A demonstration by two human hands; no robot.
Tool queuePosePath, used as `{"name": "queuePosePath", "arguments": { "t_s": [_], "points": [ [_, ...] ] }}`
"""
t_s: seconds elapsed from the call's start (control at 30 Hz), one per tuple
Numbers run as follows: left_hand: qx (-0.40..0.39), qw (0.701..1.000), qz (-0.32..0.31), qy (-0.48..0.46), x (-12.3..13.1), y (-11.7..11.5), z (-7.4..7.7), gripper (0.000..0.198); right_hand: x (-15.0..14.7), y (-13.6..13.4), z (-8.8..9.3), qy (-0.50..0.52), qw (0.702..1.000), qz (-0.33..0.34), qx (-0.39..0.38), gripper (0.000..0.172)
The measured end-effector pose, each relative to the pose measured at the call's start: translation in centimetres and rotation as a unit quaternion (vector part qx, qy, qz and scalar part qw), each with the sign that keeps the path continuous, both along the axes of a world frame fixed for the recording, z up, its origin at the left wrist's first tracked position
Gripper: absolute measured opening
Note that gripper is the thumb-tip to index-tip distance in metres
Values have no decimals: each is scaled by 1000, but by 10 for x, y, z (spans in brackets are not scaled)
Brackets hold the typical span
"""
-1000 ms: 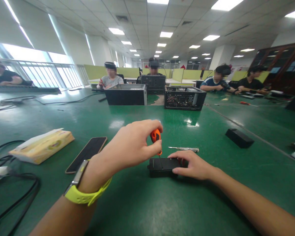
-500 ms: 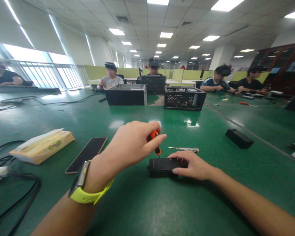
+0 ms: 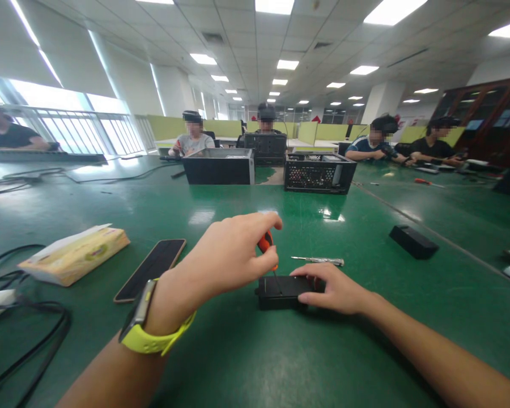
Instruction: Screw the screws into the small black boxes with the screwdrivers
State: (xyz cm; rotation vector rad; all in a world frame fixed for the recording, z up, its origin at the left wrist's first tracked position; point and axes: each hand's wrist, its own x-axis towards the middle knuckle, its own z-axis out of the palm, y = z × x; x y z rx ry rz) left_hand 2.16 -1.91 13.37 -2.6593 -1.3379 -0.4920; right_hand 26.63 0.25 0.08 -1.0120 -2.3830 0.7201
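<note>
A small black box (image 3: 280, 294) lies on the green table in front of me. My left hand (image 3: 229, 249), with a yellow-strapped watch on its wrist, grips the handle of an orange and black screwdriver (image 3: 264, 242). The screwdriver stands slightly tilted, its thin shaft reaching down to the top of the box. My right hand (image 3: 331, 288) clasps the right end of the box, thumb at the front and fingers over the far side. Just behind the box lies a slim clear-handled screwdriver (image 3: 318, 260), touched by neither hand.
To the left are a phone (image 3: 151, 271), a yellow tissue pack (image 3: 76, 255) and black cables (image 3: 46, 334). A black block (image 3: 413, 241) lies on the right. Computer cases (image 3: 219, 167) stand farther back, with several people seated around the table.
My left index finger and thumb have shifted on the screwdriver's handle, and the handle leans a little more to the left. My right hand keeps its hold on the box.
</note>
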Motion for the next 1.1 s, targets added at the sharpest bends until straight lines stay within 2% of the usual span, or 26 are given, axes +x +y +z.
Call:
{"name": "queuePosePath", "arguments": {
  "t_s": [0.07, 0.23, 0.33, 0.43, 0.73, 0.9, 1.1],
  "points": [
    [4, 1000, -5, 0, 1, 0, 0, 30, -1, 0, 0, 4, 1000, 2, 0, 43],
    [29, 995, 76, 53, 3, 1, 1, 38, -1, -1, 1, 2, 1000, -3, -4, 43],
    [20, 998, 43, 34, 3, -1, 2, 24, -1, -3, 3, -3, 1000, -5, -9, 44],
    [4, 1000, 0, -2, 2, -2, 2, 29, -1, -4, 3, -4, 1000, -6, -7, 44],
    [-20, 999, 30, -13, -2, 0, 3, 38, -1, -4, 3, 4, 1000, -1, -2, 42],
    [-4, 1000, -5, -17, -3, -3, 6, 24, 0, -5, 2, 9, 1000, -1, -6, 44],
    [-28, 1000, 5, 0, -5, -7, 11, 27, -1, -8, 5, 12, 1000, -4, 0, 45]
  ]
}}
